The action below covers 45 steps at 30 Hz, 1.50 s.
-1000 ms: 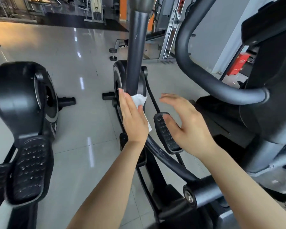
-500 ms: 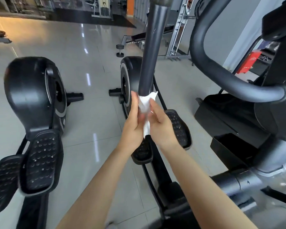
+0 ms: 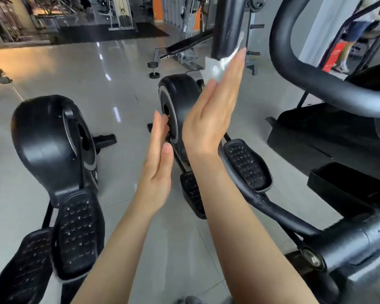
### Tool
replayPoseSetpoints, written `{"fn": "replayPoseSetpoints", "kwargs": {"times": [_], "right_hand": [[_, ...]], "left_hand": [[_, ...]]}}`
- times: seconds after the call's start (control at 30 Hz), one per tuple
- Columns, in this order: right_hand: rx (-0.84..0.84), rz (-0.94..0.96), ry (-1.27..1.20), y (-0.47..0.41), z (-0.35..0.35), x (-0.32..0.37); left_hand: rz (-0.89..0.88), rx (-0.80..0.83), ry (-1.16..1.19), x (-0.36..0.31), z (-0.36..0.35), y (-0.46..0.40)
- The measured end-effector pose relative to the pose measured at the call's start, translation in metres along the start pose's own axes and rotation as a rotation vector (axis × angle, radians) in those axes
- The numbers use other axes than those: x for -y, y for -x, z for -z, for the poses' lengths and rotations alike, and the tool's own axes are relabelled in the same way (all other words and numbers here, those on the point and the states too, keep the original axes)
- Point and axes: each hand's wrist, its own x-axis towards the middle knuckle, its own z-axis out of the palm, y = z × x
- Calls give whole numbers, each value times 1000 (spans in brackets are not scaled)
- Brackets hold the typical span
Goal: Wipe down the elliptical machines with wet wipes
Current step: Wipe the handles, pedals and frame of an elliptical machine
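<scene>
Pressing the wet wipe [image 3: 217,66] against the black upright bar [image 3: 227,27], your right hand [image 3: 208,119] keeps its fingers straight. Your left hand [image 3: 157,170], flat and holding nothing, is below the bar.

Right hand [image 3: 211,110] pressing white wet wipe [image 3: 219,64] flat against dark upright pole [image 3: 226,25] of elliptical machine, fingers straight. Left hand [image 3: 158,159] hovering lower, fingers straight, holding nothing, just apart from right wrist. Black flywheel housing [image 3: 180,93] sitting behind both hands. Studded pedal [image 3: 246,165] lying right of forearm. Second elliptical [image 3: 51,139] standing at left on glossy grey floor [image 3: 53,71]. Weight bench [image 3: 184,47] standing beyond.
</scene>
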Motion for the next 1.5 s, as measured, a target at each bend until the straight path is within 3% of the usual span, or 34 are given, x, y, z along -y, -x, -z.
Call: {"fn": "replayPoseSetpoints", "kwargs": {"times": [0.17, 0.43, 0.57, 0.73, 0.83, 0.97, 1.07, 1.3, 1.4, 1.5], "right_hand": [[-71, 10, 198, 28, -6, -20], [113, 91, 782, 123, 55, -105], [283, 66, 952, 138, 109, -120], [368, 30, 972, 132, 128, -113], [343, -15, 740, 119, 89, -93], [149, -96, 416, 83, 27, -58], [181, -41, 566, 91, 41, -71], [583, 23, 1122, 123, 162, -109], [654, 56, 1186, 113, 194, -106], [635, 107, 1079, 98, 208, -98]], "left_hand": [[117, 4, 92, 17, 18, -7], [144, 206, 126, 42, -5, -12], [170, 281, 133, 51, -15, -11], [170, 281, 153, 59, -8, -7], [166, 265, 150, 59, 2, -6], [147, 272, 137, 57, 13, -10], [146, 275, 152, 62, 13, -9], [276, 313, 168, 87, -26, 15], [324, 254, 157, 90, -39, 31], [353, 182, 179, 81, -46, 48]]}}
